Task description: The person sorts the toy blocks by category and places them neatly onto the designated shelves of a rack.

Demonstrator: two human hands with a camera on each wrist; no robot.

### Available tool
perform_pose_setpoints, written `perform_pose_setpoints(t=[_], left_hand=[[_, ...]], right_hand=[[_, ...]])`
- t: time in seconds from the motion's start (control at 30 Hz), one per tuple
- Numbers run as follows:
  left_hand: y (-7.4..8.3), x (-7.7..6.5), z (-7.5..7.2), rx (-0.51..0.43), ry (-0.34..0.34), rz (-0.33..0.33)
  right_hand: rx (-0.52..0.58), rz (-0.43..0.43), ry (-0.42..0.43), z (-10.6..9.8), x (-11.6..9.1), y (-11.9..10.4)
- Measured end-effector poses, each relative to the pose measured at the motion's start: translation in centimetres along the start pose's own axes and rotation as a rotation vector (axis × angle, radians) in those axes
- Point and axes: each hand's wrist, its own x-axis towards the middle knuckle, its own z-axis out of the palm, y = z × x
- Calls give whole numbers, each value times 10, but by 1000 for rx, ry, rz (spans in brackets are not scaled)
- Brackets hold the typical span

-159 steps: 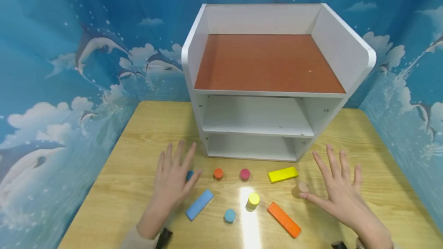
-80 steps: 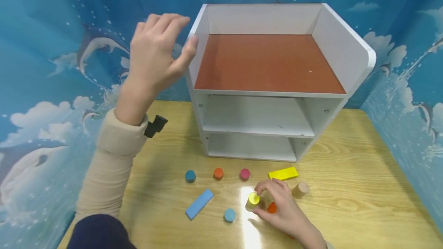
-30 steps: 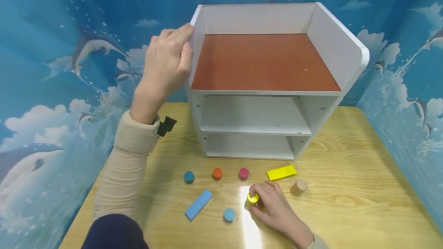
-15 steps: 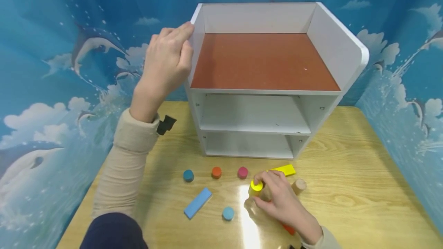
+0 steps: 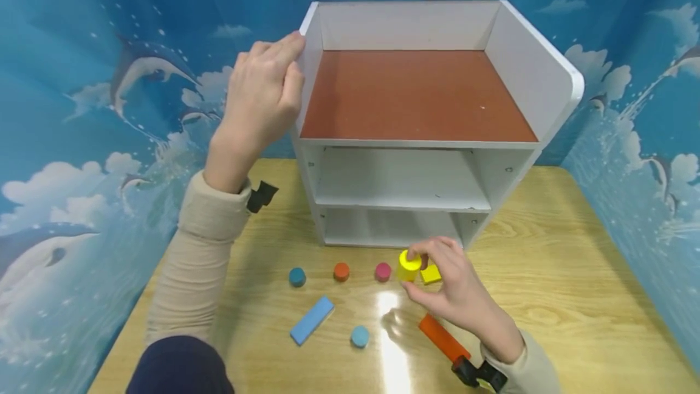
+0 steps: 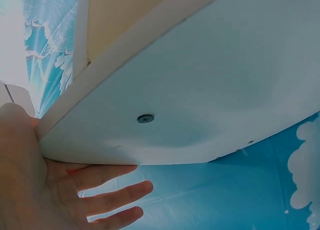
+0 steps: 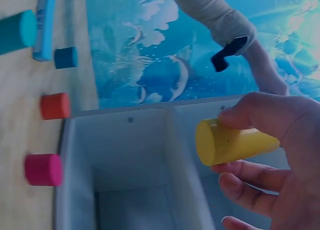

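Note:
My right hand [image 5: 456, 287] pinches an upright yellow cylinder [image 5: 408, 267] between thumb and fingers, held above the table in front of the shelf unit. In the right wrist view the thumb lies over the yellow cylinder [image 7: 235, 140], fingers under it. Far up on the left, my left hand [image 5: 259, 93] grips the edge of the white shelf unit's side panel [image 5: 313, 62]. The left wrist view shows the fingers [image 6: 115, 192] along the panel [image 6: 200, 89]. A yellow block [image 5: 431, 274] peeks out beside the right hand, partly covered; the plain wooden cylinder is hidden.
Short cylinders in dark blue [image 5: 297, 277], orange-red [image 5: 341, 272] and magenta [image 5: 383, 272] stand before the unit. Nearer lie a blue block [image 5: 312, 321], a light-blue cylinder [image 5: 360, 337] and an orange block [image 5: 444, 338] by the right wrist. The unit has a brown top [image 5: 421, 96] and white shelves.
My right hand has taken hold of the yellow cylinder, lifted it and moved it toward the shelf unit. Earlier, my left hand rose from the table to the unit's left panel, where it stays.

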Motion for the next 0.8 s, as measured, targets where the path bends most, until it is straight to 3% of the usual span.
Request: perform_pose_setpoints(t=[0.57,0.8], left_hand=[[1,1,0,1,0,2],[1,-1,-1,-6,2,6]], right_hand=[[28,-164,199,-31,68,-14],[3,-130,245,-48,99,-20]])
